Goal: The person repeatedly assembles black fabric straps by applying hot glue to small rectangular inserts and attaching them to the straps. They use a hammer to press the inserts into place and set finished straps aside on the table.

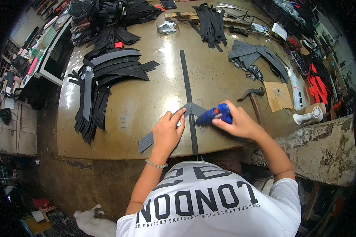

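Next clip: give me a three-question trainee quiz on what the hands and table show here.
1. True or false: the right hand grips a blue glue gun.
2. What does the left hand press on? A) a hammer B) a grey strap piece C) a phone
3. What tool lies just right of the right hand?

Key: 1 true. 2 B, the grey strap piece, which crosses the long black strap. 3 The hammer.

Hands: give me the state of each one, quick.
Left hand: open, fingers pressing flat on the grey strap on the table.
Right hand: closed around the blue glue gun, nozzle at the strap.
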The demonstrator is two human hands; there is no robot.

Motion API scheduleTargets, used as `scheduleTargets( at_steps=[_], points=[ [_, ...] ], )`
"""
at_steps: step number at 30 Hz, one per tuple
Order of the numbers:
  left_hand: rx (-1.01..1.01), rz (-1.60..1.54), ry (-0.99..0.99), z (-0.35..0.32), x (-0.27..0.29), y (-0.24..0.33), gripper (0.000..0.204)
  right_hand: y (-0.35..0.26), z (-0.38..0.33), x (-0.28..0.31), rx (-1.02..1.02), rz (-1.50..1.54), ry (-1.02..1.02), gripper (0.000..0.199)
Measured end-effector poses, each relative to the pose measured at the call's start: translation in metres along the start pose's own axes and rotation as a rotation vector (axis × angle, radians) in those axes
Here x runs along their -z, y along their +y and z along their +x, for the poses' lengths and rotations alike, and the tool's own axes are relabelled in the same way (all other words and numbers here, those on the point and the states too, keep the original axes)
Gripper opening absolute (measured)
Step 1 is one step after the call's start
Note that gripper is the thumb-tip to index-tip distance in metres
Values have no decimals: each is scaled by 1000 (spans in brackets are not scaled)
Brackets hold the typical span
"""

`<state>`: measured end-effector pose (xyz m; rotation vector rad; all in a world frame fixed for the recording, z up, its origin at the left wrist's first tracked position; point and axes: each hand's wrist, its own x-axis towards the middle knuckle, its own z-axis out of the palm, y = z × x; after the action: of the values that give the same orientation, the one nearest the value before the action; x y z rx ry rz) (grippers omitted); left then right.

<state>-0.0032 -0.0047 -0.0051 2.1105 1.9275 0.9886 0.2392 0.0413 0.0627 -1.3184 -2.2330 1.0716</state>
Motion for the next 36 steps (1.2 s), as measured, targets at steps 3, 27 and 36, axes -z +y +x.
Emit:
scheduleTargets(
  at_steps=[3, 27, 36],
  points=[
    [3, -11, 1, 0, 1, 1, 22, 26, -20, 15, -72, 432, 40, 43],
    [11, -121, 10, 0, 4, -1, 18, 163, 77, 101, -182, -300, 469, 16],
    [58, -442, 12, 3, 29, 22, 15, 17, 8, -4, 64, 529, 339, 18]
  ],
)
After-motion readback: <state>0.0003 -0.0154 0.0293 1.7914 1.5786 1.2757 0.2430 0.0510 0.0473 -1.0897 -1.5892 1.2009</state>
